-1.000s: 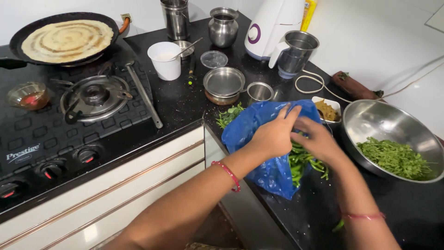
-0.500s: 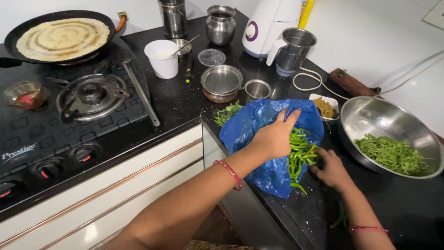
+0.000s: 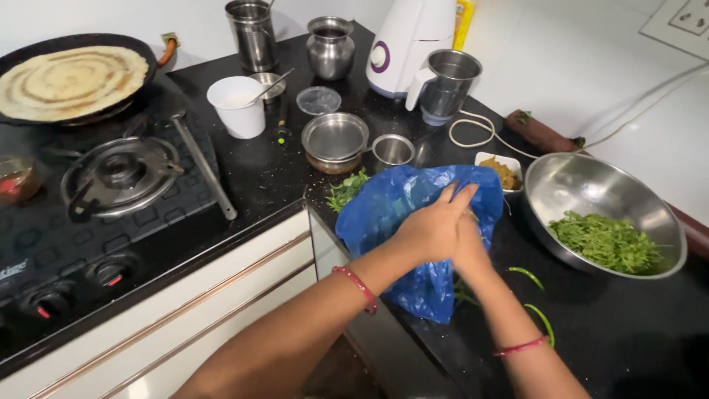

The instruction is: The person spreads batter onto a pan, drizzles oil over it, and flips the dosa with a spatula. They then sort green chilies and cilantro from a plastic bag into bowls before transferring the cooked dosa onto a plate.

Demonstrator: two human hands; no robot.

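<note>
Black granite counter (image 3: 295, 177) wraps an L-corner, with a gas stove (image 3: 111, 192) at left carrying a flat pan with a dosa (image 3: 70, 77). I see both hands meet over a blue plastic bag (image 3: 413, 222) lying at the counter's edge. Left hand (image 3: 432, 229) lies flat on top, fingers (image 3: 454, 196) straight and together, pressing the plastic down, probably so the bag stays put. Right hand (image 3: 473, 247) sits partly under the left and against the bag; its fingers are hidden, so I cannot tell their state. Loose green chillies (image 3: 535, 295) lie just beside the bag on the right. Steel bowl (image 3: 650, 214) of chopped greens sits near, within reach. Leafy sprigs (image 3: 347, 188) poke out behind the bag. White cup (image 3: 236, 107) and steel tins stand farther back, out of the way.
</note>
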